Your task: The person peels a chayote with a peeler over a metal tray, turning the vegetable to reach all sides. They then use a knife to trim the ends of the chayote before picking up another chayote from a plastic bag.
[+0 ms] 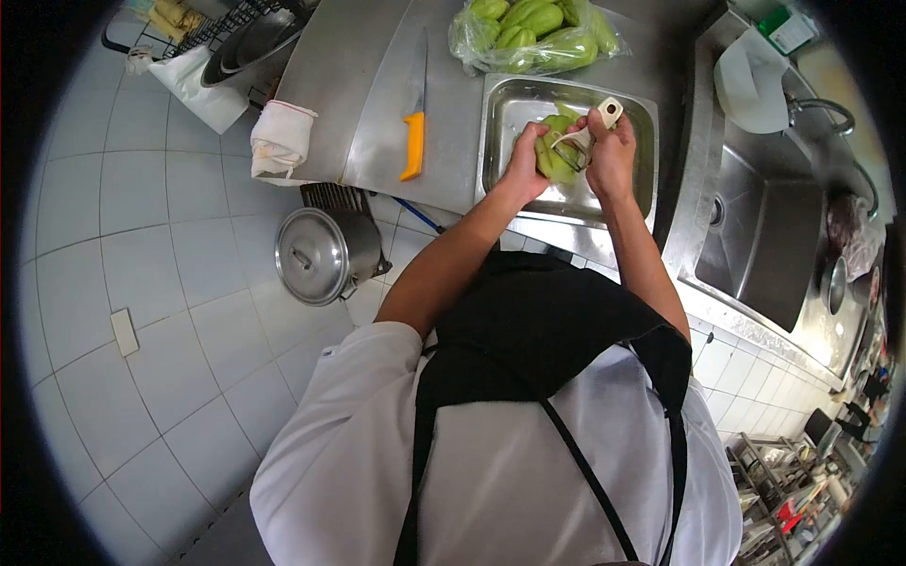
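Note:
My left hand (pixel 527 162) is closed around a pale green chayote (pixel 547 158). A white-handled peeler (pixel 612 109) is gripped in my right hand (pixel 613 162), its head against the chayote's side. Both hands are over a shallow metal tray (pixel 485 141), where some light green peel shows by the chayote. Just beyond the tray, a clear plastic bag (pixel 460 42) holds several more chayotes (pixel 538 19). To the left on the steel counter (pixel 363 104) lies a knife with a yellow-orange handle (pixel 414 146).
A steel sink (pixel 755 226) with a faucet (pixel 826 108) is at the right, a white plastic container (pixel 750 80) behind it. A folded white cloth (pixel 282 139) hangs over the counter's left corner. A lidded metal pot (pixel 316 257) stands low at the left.

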Motion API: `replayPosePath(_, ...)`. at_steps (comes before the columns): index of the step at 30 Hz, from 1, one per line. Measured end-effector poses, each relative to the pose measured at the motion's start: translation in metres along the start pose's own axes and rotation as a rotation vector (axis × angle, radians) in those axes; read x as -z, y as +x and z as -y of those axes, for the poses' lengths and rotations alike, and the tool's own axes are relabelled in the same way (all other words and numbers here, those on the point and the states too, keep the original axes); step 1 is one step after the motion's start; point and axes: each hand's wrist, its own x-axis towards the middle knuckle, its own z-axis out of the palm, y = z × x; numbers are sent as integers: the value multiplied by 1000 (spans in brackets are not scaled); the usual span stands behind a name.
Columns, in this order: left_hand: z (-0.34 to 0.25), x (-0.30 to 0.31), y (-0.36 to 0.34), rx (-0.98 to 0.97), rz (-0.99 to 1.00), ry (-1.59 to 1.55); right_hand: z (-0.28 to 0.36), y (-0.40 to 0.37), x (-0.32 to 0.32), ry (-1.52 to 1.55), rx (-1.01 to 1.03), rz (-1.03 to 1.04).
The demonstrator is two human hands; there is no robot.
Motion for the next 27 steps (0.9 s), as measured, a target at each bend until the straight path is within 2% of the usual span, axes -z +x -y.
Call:
replayPosePath(7, -4, 6, -6, -33, 79, -12, -1, 3, -5, -20, 12, -26)
replayPosePath(17, -5, 14, -12, 71, 50, 57, -10, 11, 8, 5, 13, -33)
replayPosePath(20, -4, 21, -7, 65, 143, 30, -11, 19, 10, 1, 25, -61)
replayPosePath(23, -4, 20, -10, 112, 90, 21, -11, 30, 9, -9, 47, -78)
replayPosePath(27, -9, 27, -6, 56, 121, 116, -14, 42, 4, -37, 81, -73)
